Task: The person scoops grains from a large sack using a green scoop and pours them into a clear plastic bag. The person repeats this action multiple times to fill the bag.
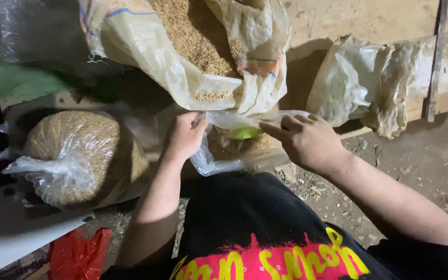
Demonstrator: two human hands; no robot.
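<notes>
My left hand (185, 136) pinches the left rim of a clear plastic bag (219, 163) that stands partly filled with brown grain. My right hand (307, 141) grips the bag's right rim, holding its mouth apart. A green scoop-like object (245, 133) lies inside the bag on the grain. Just behind the bag, a big woven sack (182, 62) tips toward me, open and full of the same grain.
A tied clear bag full of grain (81, 155) rests at the left. A crumpled dusty plastic sheet (374, 83) leans on the wall at right. Red plastic (79, 254) lies at lower left. The dirt floor (416, 166) is littered with husks.
</notes>
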